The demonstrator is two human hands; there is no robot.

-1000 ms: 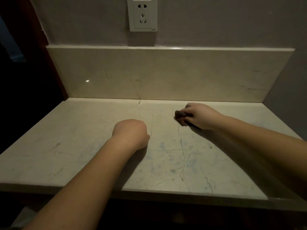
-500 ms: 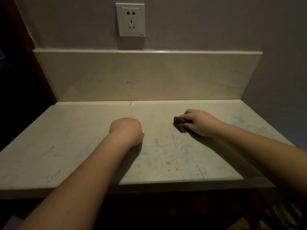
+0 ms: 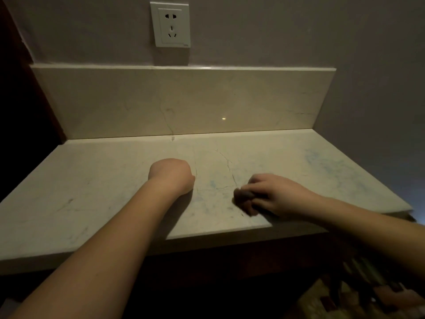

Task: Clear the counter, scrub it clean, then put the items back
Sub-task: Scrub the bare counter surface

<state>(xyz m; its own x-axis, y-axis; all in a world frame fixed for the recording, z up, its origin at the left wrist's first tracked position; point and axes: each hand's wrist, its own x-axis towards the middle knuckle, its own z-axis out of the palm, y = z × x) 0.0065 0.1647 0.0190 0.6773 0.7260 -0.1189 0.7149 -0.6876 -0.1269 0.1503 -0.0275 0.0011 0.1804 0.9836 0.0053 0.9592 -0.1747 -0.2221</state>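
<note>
The pale marble counter has faint blue smears and dark veins across it. My right hand grips a small dark scrubber and presses it on the counter near the front edge, right of centre. My left hand rests on the counter in the middle, its fingers curled under in a fist that holds nothing I can see.
A marble backsplash runs along the back, with a white wall socket above it. Dark items lie on the floor at the lower right. A dark opening borders the counter's left side.
My right hand with the scrubber has slid toward the front edge of the counter. The left hand has stayed put. The view has tilted a little to the left.
</note>
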